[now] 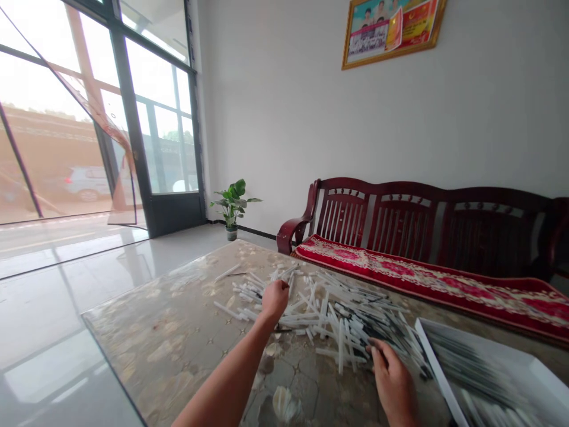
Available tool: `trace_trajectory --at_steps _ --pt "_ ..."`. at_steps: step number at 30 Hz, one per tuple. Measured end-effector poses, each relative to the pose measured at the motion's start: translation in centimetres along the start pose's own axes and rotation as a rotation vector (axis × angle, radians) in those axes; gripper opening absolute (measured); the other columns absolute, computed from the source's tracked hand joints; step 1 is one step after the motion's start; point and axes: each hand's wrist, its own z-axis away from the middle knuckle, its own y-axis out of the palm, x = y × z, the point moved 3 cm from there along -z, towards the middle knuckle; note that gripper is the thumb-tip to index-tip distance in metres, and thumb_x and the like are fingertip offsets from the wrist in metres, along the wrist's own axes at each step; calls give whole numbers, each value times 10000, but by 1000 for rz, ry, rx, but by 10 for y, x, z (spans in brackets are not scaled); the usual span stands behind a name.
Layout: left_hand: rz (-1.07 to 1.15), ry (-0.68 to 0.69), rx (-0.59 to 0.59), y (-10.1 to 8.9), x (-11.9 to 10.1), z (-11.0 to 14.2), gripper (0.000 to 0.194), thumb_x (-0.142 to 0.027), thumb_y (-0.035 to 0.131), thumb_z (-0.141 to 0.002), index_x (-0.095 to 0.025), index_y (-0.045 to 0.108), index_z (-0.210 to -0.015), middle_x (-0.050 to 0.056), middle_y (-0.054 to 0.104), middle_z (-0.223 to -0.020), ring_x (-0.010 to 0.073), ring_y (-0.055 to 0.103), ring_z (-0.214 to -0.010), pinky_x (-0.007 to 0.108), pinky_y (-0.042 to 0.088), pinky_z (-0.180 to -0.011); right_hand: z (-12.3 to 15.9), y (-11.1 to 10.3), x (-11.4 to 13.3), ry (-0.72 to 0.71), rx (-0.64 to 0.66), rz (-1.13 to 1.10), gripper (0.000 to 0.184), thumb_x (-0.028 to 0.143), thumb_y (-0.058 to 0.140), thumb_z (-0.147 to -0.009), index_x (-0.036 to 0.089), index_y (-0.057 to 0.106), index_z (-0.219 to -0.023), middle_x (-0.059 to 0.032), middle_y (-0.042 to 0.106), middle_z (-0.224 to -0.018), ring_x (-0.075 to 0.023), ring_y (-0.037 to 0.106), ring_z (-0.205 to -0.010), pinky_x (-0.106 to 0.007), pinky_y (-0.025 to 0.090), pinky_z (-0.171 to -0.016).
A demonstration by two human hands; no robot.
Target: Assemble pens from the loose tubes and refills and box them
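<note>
A loose heap of slim white tubes (341,344) and thin dark sticks (391,323) is spread over the table. My left hand (275,298) is closed above the left part of the heap, its fingers bunched together; what they hold, if anything, is hidden. At the heap's near right side, my right hand (393,376) has thumb and forefinger pinched together beside the dark sticks. Whatever lies in that pinch is too small to make out. Several white tubes lie between the two hands, pointing in different directions.
A white box (438,379) with long thin pieces inside stands at the right. The table (178,344) has a glossy patterned top. Behind it is a wooden bench (400,196) with a red floral cushion (377,267). A potted plant (232,204) stands by the glass door.
</note>
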Motion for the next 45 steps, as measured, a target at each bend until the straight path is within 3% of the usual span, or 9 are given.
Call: trace_trajectory --at_steps 5,13,20,27,30,33,37,41,45 --pt "-301 32 61 11 -7 -30 299 -146 483 -864 -182 766 -953 167 737 -1094 285 656 -1106 355 477 -882 3 1 4 -49 -19 -9 392 518 525 -782 217 734 -921 -94 778 -901 -276 739 -837 -342 600 -686" --pt "-510 29 168 38 -7 -42 321 -118 520 -822 -150 756 -1036 212 719 -1139 319 670 -1091 392 517 -859 6 4 4 -69 -38 -2 351 480 521 -804 223 736 -909 -94 777 -891 -269 743 -825 -354 597 -733" --pt "-463 -27 218 39 -1 -49 358 -195 635 -752 -179 724 -1099 219 718 -1141 370 649 -1118 471 513 -873 5 3 9 -89 -53 13 346 465 518 -796 222 743 -893 -92 780 -878 -270 747 -811 -347 599 -717" --pt "-201 -17 234 28 2 -37 207 -136 713 -642 -161 714 -847 200 722 -1000 378 630 -1111 444 464 -898 6 3 14 -90 -54 -3 360 470 505 -801 215 741 -897 -90 781 -872 -262 745 -798 -339 596 -715" --pt "-4 -30 273 26 -1 -24 63 -170 700 -678 -186 640 -669 99 686 -726 300 676 -916 361 486 -773 6 3 18 -88 -53 -11 355 474 508 -795 216 738 -879 -85 778 -845 -260 741 -788 -338 588 -721" --pt "251 -45 347 33 -11 5 224 -306 647 -781 -186 556 -616 21 578 -559 186 632 -637 272 463 -596 7 4 24 -84 -42 -23 355 478 509 -799 218 736 -882 -77 774 -838 -258 734 -802 -329 576 -732" --pt "569 -43 431 56 -28 62 212 -383 634 -820 -184 572 -783 1 621 -691 99 595 -616 201 457 -581 13 5 38 -72 1 -60 386 533 508 -839 210 716 -878 -46 731 -735 -223 690 -687 -290 545 -636" --pt "1150 -188 547 87 -42 113 323 -361 820 -646 -174 575 -745 -9 623 -711 77 579 -609 171 429 -543 20 8 57 -55 84 -131 478 592 428 -904 211 632 -699 9 590 -557 -160 556 -511 -242 457 -486" --pt "1242 -196 556 103 -50 138 344 -372 842 -595 -172 592 -723 -16 624 -720 87 581 -627 187 441 -567 22 6 62 -73 72 -119 474 596 472 -890 211 597 -642 5 591 -576 -162 553 -557 -242 459 -526"
